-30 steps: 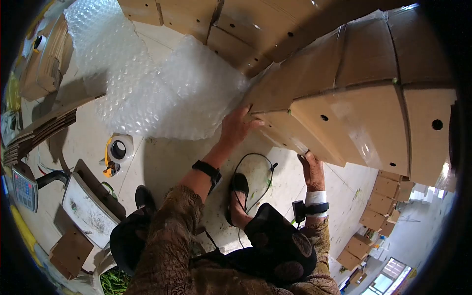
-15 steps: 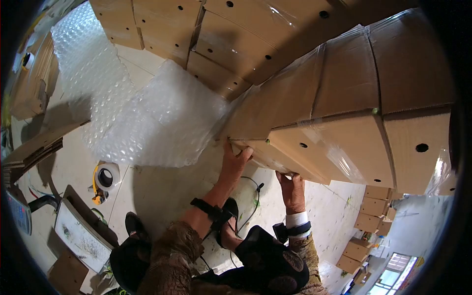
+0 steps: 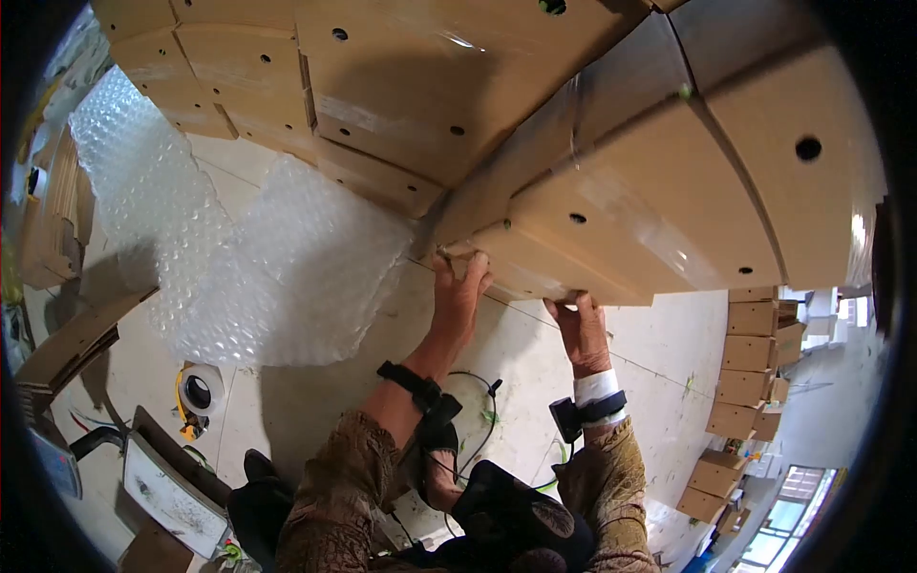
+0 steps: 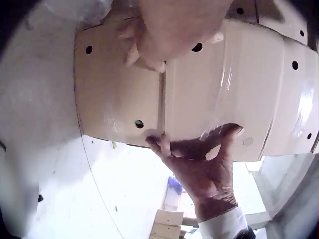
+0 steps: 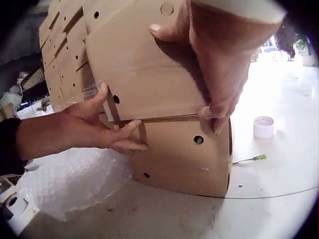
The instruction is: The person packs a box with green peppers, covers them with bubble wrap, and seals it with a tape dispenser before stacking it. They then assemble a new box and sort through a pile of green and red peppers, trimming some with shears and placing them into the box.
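A large taped cardboard box (image 3: 611,210) sits in a stack, above another box (image 5: 174,159) that stands on the floor. My left hand (image 3: 458,306) grips the upper box at its near left corner; in the right wrist view the left hand (image 5: 89,124) has its thumb up on the box and fingers at the seam below. My right hand (image 3: 581,334) holds the same box farther right. Seen from the right wrist, the right hand (image 5: 219,59) has its thumb on the cardboard face and fingers curled at the lower edge.
Bubble wrap (image 3: 296,258) lies left of the boxes. More boxes (image 3: 382,86) are stacked behind. A tape roll (image 3: 199,390) and a scale (image 3: 172,492) are at the left. A white roll (image 5: 263,127) stands on the floor. Boxes (image 3: 750,353) line the far right.
The head view has shifted, showing more of the stacked boxes behind. Both hands have stayed along the box's lower edge, the left one at its corner.
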The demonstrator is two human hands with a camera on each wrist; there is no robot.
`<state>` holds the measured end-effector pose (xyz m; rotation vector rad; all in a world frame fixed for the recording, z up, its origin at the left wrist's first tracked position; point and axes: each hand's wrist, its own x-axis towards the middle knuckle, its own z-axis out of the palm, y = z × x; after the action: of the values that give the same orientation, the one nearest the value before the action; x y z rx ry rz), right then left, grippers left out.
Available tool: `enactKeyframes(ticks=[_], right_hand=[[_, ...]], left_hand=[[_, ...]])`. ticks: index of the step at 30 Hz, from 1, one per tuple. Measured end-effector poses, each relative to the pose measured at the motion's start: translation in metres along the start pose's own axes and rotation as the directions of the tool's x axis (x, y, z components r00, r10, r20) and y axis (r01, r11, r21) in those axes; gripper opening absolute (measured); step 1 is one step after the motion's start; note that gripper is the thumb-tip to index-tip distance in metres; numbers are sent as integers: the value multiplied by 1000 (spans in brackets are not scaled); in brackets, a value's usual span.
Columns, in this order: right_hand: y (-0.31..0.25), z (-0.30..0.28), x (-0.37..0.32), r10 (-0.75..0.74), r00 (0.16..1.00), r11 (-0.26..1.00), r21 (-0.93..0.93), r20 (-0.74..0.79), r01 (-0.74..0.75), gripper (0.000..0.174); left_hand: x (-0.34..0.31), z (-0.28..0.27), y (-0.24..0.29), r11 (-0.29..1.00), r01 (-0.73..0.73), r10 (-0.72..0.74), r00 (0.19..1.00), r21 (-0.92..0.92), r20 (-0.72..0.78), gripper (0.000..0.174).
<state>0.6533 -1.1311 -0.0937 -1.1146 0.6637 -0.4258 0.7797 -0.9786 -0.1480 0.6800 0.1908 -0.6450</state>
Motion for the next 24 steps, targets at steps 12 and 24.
enactKeyframes(ticks=[12, 24], right_hand=[[-17, -16, 118, 28, 999, 999, -31, -31, -29, 56], [9, -29, 116, -84, 996, 864, -497, 15, 80, 62]], left_hand=[[109, 31, -4, 999, 11, -9, 1000, -47, 24, 53], [44, -20, 61, 858, 296, -300, 952, 419, -60, 59]])
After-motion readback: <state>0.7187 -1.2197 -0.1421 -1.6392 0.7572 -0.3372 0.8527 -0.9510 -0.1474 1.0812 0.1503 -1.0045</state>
